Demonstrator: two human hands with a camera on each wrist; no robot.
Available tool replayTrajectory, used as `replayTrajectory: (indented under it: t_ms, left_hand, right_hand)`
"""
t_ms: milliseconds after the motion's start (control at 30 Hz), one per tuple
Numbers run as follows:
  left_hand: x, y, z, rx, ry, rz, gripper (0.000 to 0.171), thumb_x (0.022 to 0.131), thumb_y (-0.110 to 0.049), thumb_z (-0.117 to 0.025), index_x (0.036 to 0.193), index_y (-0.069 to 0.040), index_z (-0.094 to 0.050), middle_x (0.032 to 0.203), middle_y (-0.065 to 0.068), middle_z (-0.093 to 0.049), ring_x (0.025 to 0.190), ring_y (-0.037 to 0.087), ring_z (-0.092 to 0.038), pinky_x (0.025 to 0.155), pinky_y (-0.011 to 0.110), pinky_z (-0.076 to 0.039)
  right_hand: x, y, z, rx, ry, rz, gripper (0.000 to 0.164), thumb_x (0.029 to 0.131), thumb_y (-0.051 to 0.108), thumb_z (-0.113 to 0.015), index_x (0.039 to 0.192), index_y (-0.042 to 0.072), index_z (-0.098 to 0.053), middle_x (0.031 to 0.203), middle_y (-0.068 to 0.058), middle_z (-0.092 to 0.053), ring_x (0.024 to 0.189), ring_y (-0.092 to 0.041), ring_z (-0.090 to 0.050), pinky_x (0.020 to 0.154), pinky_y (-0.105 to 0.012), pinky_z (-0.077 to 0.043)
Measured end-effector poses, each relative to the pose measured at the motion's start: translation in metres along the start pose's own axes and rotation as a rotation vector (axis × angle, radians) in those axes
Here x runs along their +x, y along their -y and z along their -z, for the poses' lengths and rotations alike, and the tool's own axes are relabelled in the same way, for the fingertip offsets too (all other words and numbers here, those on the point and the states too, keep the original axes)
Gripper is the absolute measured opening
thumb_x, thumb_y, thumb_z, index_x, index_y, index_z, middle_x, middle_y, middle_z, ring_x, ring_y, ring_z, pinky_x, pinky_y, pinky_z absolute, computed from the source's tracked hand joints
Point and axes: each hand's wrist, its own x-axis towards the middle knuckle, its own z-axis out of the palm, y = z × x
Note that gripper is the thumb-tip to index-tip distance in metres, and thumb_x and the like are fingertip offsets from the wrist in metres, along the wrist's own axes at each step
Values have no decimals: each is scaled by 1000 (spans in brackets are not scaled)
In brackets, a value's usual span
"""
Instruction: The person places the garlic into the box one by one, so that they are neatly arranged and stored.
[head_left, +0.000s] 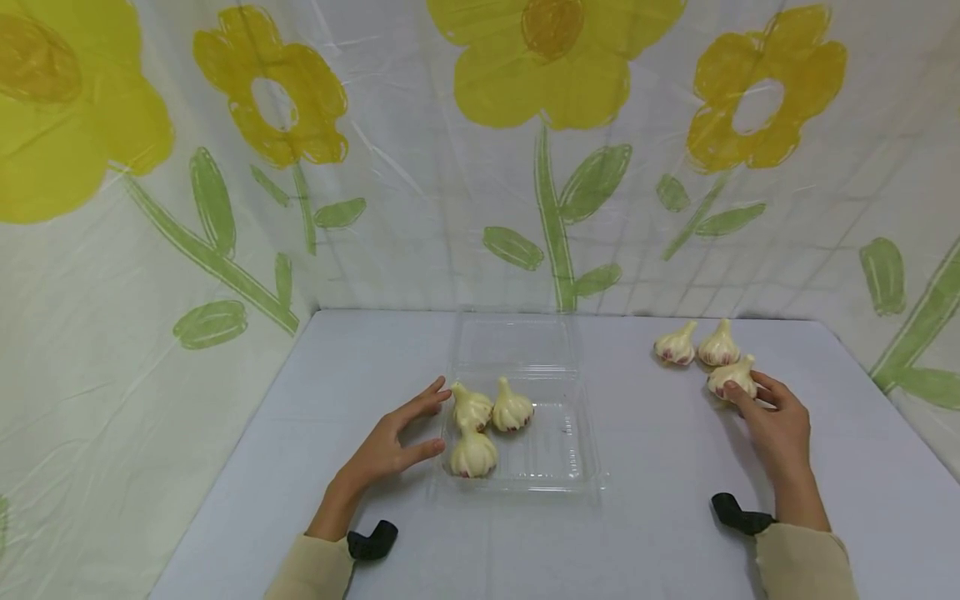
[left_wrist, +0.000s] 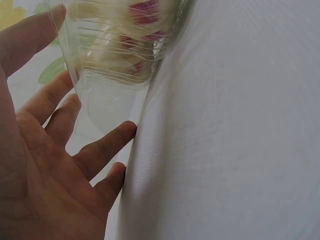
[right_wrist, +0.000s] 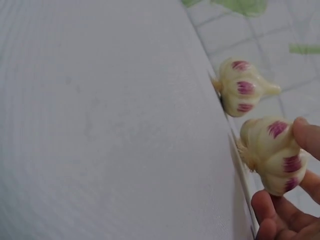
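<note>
My right hand [head_left: 780, 425] pinches a garlic bulb [head_left: 729, 382] between thumb and fingers at the right of the table. Purple streaks mark this held bulb [right_wrist: 275, 155] in the right wrist view, its root tuft close to the white surface. Just behind it stand two more bulbs, one on the left [head_left: 675, 345] and one on the right [head_left: 718, 343]. A clear plastic clamshell box [head_left: 551, 442] lies with its lid back, three garlic bulbs in its left half. With fingers spread, my left hand [head_left: 390, 442] is at the box's left wall [left_wrist: 75, 60], thumb and fingertips right by the rim.
The clear lid [head_left: 513, 342] lies flat behind the box, toward the table's back edge. A white cloth covers the table [head_left: 645, 517]. Behind it hangs a white curtain [head_left: 420, 233] with yellow flowers. Black wrist mounts [head_left: 372, 542] jut inward from both sleeves.
</note>
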Motion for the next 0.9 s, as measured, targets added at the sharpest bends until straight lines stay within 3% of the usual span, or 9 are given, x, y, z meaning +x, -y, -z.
replayTrajectory:
  t_ms: [567,900]
  left_hand:
    - [0,-1,-1,-4,3,14,66,94,-20,-74,154,-19,-46,169,2,-28,142,36,-49,115,66,-33]
    - [0,0,0,-6,4,15,66,94,-20,-74,154,-19,-46,169,2,-28,142,36,-50,115,66,-33]
  right_hand:
    - [-3,3,-3,38,-8,-10,74,93,55,-67,155,21,-46,147,-15,-49,89,-1,-47,68,-17,-42]
    - [-8,17,-6,49,33,80,72,93,52,-69,154,19,-47,147,-18,-48,89,3,-47,67,-13,-44]
